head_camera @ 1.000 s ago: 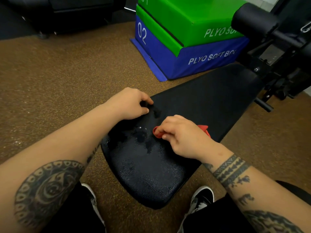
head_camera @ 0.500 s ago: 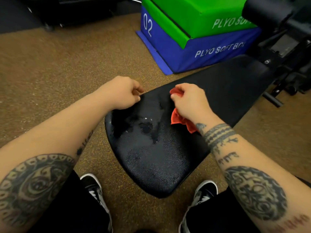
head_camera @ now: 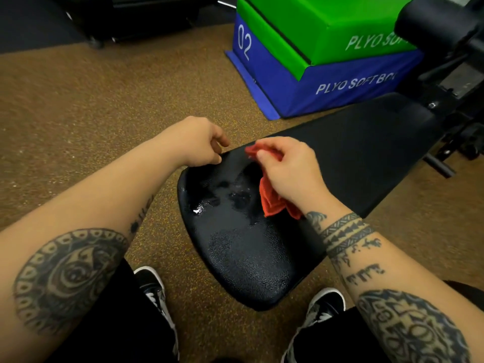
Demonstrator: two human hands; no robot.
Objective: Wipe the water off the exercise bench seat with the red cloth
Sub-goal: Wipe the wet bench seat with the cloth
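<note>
The black exercise bench seat [head_camera: 251, 263] stretches from between my feet toward the upper right. Water patches [head_camera: 222, 195] glisten on its left middle part. My right hand [head_camera: 288, 171] grips the bunched red cloth [head_camera: 272, 203] just above the seat, with cloth sticking out past the fingertips and hanging below the palm. My left hand [head_camera: 201, 142] hovers at the seat's left edge, fingers loosely curled, holding nothing, a short gap from the cloth.
A green plyo box [head_camera: 327, 24] sits stacked on a blue one [head_camera: 314, 82] behind the bench. The black bench frame and roller pad [head_camera: 432, 24] rise at the upper right. Brown speckled floor surrounds the seat. My shoes [head_camera: 154, 286] stand on either side of its near end.
My right hand carried the red cloth from the seat's middle up toward the far left part and lifted it. My left hand shifted slightly and loosened its fingers.
</note>
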